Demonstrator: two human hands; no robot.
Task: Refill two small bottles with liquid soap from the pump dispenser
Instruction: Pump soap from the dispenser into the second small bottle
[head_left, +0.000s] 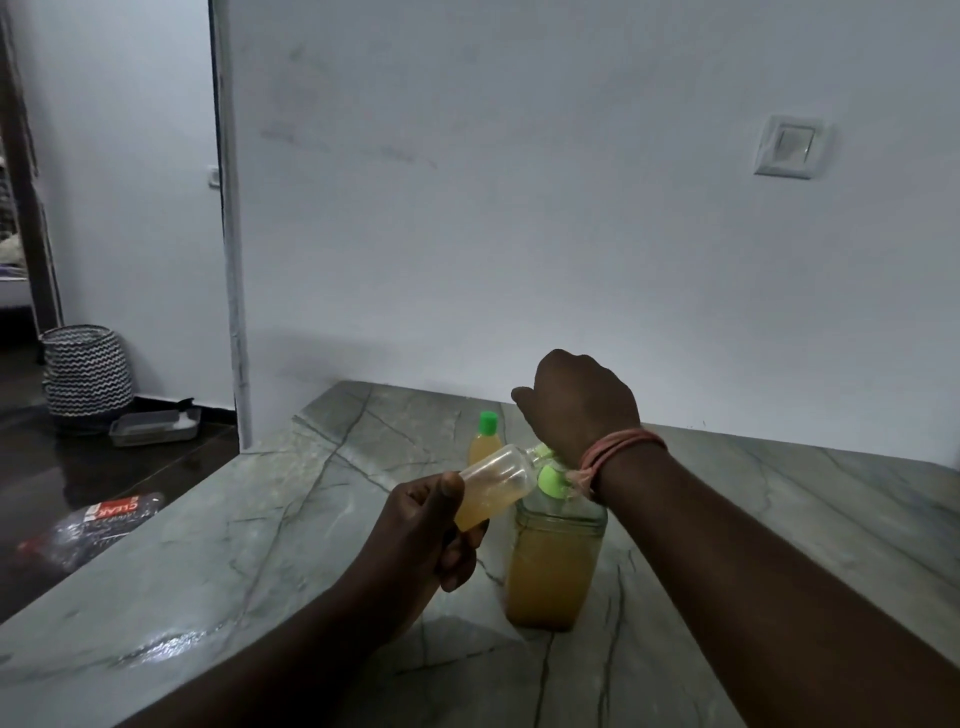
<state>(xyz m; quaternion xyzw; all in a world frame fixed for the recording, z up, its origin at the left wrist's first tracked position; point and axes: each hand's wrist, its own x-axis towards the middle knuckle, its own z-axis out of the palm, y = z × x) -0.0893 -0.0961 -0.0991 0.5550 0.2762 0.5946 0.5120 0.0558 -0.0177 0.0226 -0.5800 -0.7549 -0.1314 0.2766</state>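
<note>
My left hand (431, 525) grips a small clear bottle (496, 486), tilted with its mouth toward the green pump spout; amber soap fills its lower part. The pump dispenser (553, 561), a clear jar of amber soap with a green pump head (551, 478), stands on the marble counter (260, 545). My right hand (576, 402) is above the pump head, bent down at the wrist; its fingers are hidden behind it. A second small bottle (485, 441) with a green cap, filled with amber liquid, stands upright just behind.
A white wall rises behind the counter, with a switch (788, 148) at the upper right. On the floor to the left are a patterned basket (85, 371), a grey tray (156, 426) and a plastic package (93, 525). The counter's left edge drops to the floor.
</note>
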